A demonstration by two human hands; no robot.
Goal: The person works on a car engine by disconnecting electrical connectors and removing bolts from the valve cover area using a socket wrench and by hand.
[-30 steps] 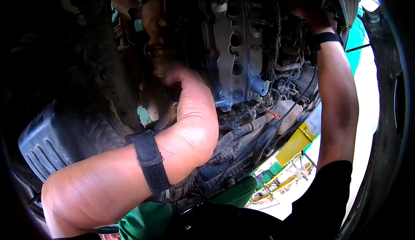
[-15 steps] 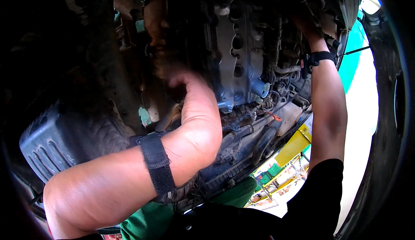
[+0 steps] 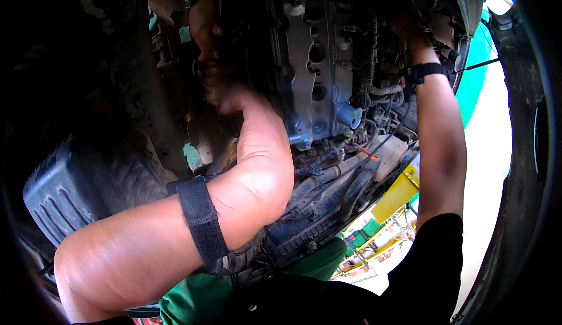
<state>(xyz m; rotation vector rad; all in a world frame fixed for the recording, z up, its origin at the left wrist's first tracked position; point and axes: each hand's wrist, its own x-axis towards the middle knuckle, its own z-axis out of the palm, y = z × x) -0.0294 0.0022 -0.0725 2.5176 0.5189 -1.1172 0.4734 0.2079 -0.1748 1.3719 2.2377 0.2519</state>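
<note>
I lean over a car's engine bay. My left hand (image 3: 228, 94) reaches deep into the dark gap left of the grey metal engine cover (image 3: 313, 62), beside rusty brown engine parts (image 3: 205, 21); its fingers are hidden. A black strap (image 3: 202, 219) wraps that forearm. At the upper right, my right hand (image 3: 410, 23) is pushed in among black hoses and wiring (image 3: 374, 50), with a black band (image 3: 430, 70) on its wrist. The fingers sit in shadow, so what they touch cannot be made out.
A black ribbed plastic housing (image 3: 76, 184) sits at the lower left. A pale blue fitting (image 3: 348, 114) and an orange dipstick loop (image 3: 367, 153) lie below the cover. A thin prop rod (image 3: 477, 64) crosses at the right. Yellow equipment (image 3: 398, 196) shows on the bright ground beyond.
My right wrist has dropped slightly and shifted left among the hoses. My left hand stays in the same gap, only nudged a little.
</note>
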